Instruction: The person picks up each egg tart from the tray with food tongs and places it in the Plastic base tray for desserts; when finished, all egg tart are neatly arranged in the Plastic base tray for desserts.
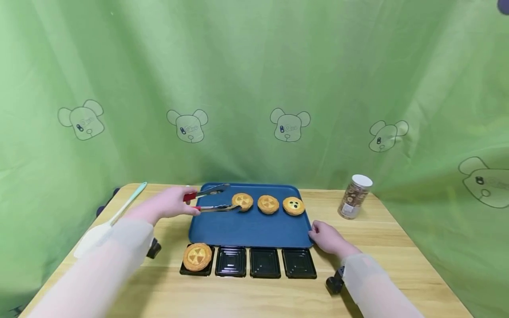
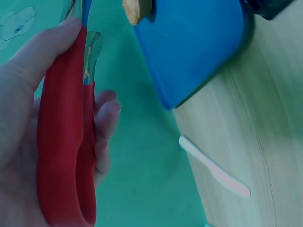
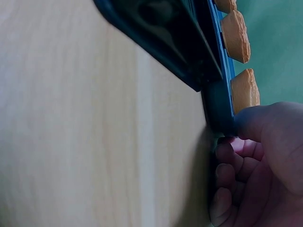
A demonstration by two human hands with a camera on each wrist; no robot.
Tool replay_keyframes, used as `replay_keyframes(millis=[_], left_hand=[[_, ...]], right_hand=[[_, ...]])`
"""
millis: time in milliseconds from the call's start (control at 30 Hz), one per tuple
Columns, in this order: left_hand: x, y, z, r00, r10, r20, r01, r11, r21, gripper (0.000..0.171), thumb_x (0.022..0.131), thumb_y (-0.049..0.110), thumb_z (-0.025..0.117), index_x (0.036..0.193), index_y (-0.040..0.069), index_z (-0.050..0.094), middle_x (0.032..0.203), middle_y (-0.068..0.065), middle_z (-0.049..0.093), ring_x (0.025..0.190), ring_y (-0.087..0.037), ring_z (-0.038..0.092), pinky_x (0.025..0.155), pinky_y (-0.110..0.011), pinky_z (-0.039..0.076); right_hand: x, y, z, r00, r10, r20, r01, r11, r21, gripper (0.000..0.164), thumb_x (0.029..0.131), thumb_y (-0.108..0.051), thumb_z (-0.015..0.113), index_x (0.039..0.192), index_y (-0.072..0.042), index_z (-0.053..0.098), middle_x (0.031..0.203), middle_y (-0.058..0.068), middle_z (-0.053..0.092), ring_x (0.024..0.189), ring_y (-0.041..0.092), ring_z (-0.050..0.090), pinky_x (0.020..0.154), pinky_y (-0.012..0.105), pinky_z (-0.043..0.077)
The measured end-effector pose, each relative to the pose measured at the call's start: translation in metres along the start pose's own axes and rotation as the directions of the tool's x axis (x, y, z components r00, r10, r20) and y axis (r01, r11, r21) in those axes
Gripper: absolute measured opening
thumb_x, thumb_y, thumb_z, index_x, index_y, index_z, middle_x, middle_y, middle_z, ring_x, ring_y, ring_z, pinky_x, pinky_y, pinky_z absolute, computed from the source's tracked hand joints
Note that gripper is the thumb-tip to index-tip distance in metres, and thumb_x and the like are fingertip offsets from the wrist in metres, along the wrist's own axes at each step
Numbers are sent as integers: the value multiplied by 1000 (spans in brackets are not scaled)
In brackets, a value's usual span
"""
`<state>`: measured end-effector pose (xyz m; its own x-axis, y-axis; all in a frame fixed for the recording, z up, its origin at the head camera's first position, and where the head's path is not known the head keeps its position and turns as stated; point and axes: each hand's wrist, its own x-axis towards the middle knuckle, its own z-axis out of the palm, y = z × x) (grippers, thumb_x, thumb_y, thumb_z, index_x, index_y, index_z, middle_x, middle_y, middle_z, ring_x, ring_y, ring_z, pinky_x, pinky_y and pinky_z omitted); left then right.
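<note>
My left hand (image 1: 172, 203) holds a pair of red-handled metal tongs (image 2: 61, 132), their arms spread apart. The lower tong arm reaches the left edge of the leftmost tart (image 1: 243, 201) on the blue tray (image 1: 250, 232); whether it touches is unclear. Beside that tart sit another tart (image 1: 268, 204) with a similar top and a tart with dark dots (image 1: 294, 206). At the tray's right edge, my right hand (image 1: 328, 236) grips the rim, thumb on top and fingers curled beside it. In front, one more tart (image 1: 197, 256) sits in a small black container.
Several small black containers (image 1: 265, 263) line the tray's near side. A jar with a white lid (image 1: 355, 196) stands at the back right. On the left lies a white spatula (image 1: 93, 238) with a pale green handle. A green curtain (image 1: 238, 88) hangs behind the table.
</note>
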<state>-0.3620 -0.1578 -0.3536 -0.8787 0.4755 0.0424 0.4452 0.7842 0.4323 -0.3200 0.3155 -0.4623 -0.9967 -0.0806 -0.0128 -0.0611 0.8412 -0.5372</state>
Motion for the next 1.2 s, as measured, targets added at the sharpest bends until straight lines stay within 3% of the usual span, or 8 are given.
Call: replay_keyframes(millis=[233, 500, 833, 1200], left_hand=[[35, 8, 19, 998, -56, 35, 56, 998, 5, 74, 82, 34, 81, 140, -1, 53, 122, -15, 62, 101, -25, 59, 90, -43, 49], [55, 10, 33, 997, -72, 32, 71, 997, 34, 73, 80, 33, 83, 137, -2, 55, 121, -13, 64, 102, -24, 59, 92, -41, 48], [60, 12, 44, 994, -92, 54, 89, 994, 65, 69, 81, 32, 82, 136, -1, 57, 118, -14, 64, 97, -24, 58, 91, -42, 48], [61, 16, 49, 988, -142, 66, 136, 987, 91, 61, 88, 36, 76, 138, 6, 58, 127, -11, 62, 116, -29, 57, 100, -46, 43]], right_hand=[[1, 0, 1, 1000, 12, -1, -12, 1000, 5, 24, 98, -10, 56, 77, -7, 46, 68, 5, 43, 63, 21, 46, 61, 33, 35], [2, -2, -1, 1000, 25, 5, -25, 1000, 16, 23, 99, -10, 55, 78, -7, 47, 69, 6, 44, 64, 22, 46, 62, 34, 35], [0, 2, 2, 1000, 26, -6, -26, 1000, 6, 24, 98, -10, 56, 77, -8, 47, 68, 5, 44, 64, 21, 46, 62, 34, 35], [-2, 1, 2, 1000, 14, -10, -14, 1000, 17, 23, 99, -10, 56, 78, -8, 47, 69, 5, 44, 65, 21, 47, 62, 34, 36]])
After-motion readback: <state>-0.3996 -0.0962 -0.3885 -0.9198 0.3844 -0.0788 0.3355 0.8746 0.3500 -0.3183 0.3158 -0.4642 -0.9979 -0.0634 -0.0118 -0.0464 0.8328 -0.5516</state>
